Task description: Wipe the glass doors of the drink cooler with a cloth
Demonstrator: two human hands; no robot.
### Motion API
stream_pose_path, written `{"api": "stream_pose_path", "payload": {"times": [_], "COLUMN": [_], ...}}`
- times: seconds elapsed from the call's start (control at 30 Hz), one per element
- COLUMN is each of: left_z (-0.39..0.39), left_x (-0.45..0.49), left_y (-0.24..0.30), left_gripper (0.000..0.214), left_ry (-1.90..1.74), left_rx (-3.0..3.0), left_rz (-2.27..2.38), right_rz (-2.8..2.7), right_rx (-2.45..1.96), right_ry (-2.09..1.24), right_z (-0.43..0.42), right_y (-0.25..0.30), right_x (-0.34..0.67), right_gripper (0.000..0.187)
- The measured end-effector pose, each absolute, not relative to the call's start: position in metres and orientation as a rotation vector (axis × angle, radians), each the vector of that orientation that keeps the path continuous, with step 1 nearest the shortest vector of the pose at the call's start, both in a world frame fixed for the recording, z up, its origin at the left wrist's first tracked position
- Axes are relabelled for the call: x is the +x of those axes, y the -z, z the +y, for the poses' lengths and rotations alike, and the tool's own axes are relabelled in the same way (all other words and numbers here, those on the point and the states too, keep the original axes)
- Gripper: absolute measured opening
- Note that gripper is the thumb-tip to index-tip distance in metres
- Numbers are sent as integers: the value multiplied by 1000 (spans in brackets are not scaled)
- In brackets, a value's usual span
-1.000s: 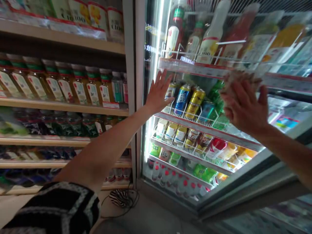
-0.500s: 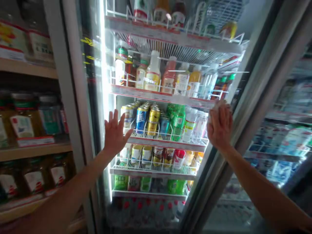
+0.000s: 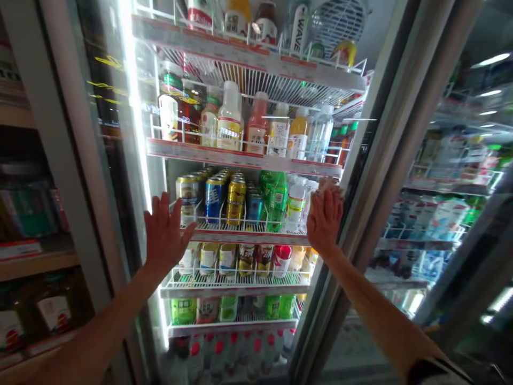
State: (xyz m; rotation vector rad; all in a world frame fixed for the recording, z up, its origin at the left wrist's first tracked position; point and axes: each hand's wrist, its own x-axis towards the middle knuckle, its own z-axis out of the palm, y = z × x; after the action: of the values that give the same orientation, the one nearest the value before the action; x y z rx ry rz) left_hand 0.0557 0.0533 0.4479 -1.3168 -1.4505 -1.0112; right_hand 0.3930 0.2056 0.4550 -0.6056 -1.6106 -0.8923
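I face a lit drinks fridge with a glass door point(image 3: 116, 176). My left hand point(image 3: 166, 235) lies flat on the glass with its fingers spread, in front of a row of cans point(image 3: 236, 200). My right hand point(image 3: 324, 216) is pressed against the glass near the door's right frame point(image 3: 360, 214), fingers together. A pale wad of cloth point(image 3: 335, 185) shows just past its fingertips, held between hand and glass. Behind that hand stand green and clear bottles point(image 3: 276, 200).
Wire shelves hold juice bottles point(image 3: 228, 120) above the cans and small cups and cans point(image 3: 240, 256) below. Wooden shelves with jars point(image 3: 24, 256) stand to the left. A second glass-fronted fridge point(image 3: 441, 214) stands to the right.
The view has swung right and up, from the wooden shelves to square on the fridge. Both hands stay on the glass, lower and closer together in the picture.
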Motion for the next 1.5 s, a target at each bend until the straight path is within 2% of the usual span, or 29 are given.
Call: {"api": "stream_pose_path", "payload": {"times": [0.17,0.37,0.53,0.7,0.87,1.03,1.2,1.37,1.5], "left_z": [55,54,51,46,43,43,44,44,44], "left_x": [64,73,74,72,69,67,65,63,63], "left_y": [-428,-409,-400,-384,-373,-369,-365,-364,-363], "left_gripper": [70,70,68,69,68,68,69,70,71], "left_ry": [1035,1039,985,943,902,896,850,836,855], "left_rx": [-1305,-1304,-1305,-1332,-1340,-1349,-1324,-1319,-1340], "left_rz": [-1445,-1465,-1485,-1514,-1522,-1511,-1468,-1436,-1448], "right_rz": [-2041,-1764,-2222,-2015,-2272,-2160,-2361,-2166,-2256], "right_rx": [-229,-432,108,-243,242,-151,220,-140,45], "right_ry": [1001,835,1085,900,1038,869,985,928,993], "right_z": [186,178,166,167,160,163,160,163,161], "right_y": [-435,-451,-429,-438,-416,-421,-405,-421,-418], "right_x": [365,341,311,303,296,296,297,300,300], "right_gripper": [57,53,46,53,47,55,48,49,45]}}
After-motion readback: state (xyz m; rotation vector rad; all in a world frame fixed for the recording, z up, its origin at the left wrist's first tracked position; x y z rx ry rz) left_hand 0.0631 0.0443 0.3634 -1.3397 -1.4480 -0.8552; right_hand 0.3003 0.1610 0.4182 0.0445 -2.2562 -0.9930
